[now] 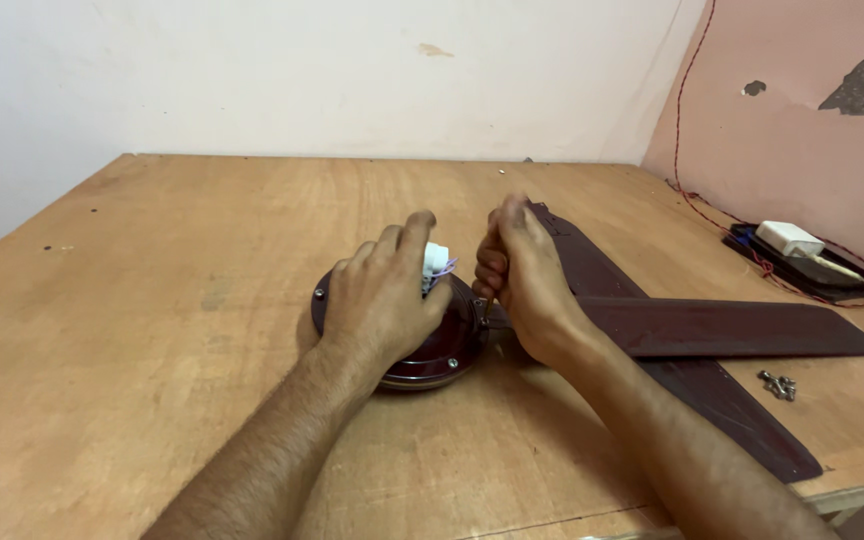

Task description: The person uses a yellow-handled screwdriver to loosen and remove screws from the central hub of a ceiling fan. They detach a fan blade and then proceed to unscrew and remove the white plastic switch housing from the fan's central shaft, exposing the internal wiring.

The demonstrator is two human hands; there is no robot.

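A dark maroon round fan motor housing (447, 350) lies on the wooden table (152, 300). My left hand (382, 300) rests flat on top of it, fingers spread over the housing beside a small white part with thin wires (436, 262). My right hand (520, 275) is closed in a fist around a tool, whose thin metal tip (485, 306) points down at the housing's right edge. The tool's handle is hidden inside the fist. Dark maroon fan blades (732, 328) lie to the right of the housing, partly under my right forearm.
Several small screws (779, 385) lie near the blades at the right. A black flat device with a white block (792, 240) on it and a red wire (697, 205) sits at the far right by the pink wall. The table's front right edge (862, 492) is close.
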